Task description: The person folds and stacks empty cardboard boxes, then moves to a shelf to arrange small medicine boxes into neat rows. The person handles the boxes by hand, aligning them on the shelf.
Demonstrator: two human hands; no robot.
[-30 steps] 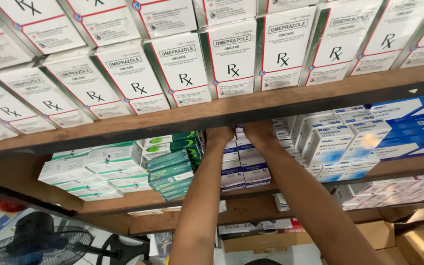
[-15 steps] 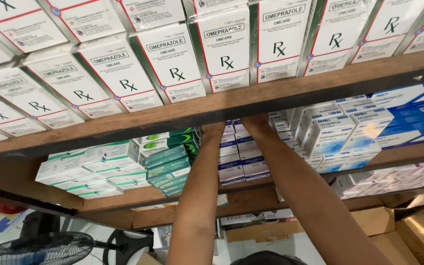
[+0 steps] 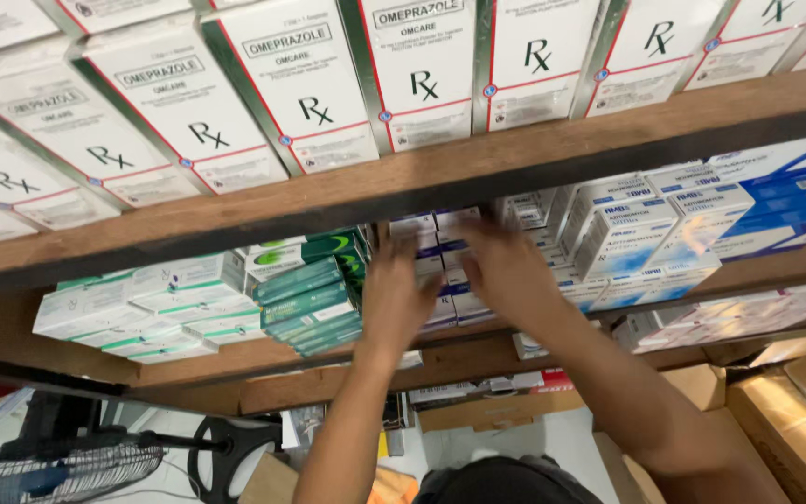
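Wooden shelves (image 3: 478,177) crowd your view, packed with medicine cartons: big white ones (image 3: 291,89) on top, green ones (image 3: 305,299) lower left, blue-white ones (image 3: 636,233) to the right. Your left hand (image 3: 394,299) and right hand (image 3: 506,271) are both up at the stack of small blue-white boxes (image 3: 440,238) on the middle shelf, between the green cartons and the larger blue ones. Fingers look loosely spread against the box fronts (motion blur hides any real grip). These boxes will likely be light, thin card that dents easily, so take them by the short side faces. Each lies flat, label end facing you, long axis running back into the shelf.
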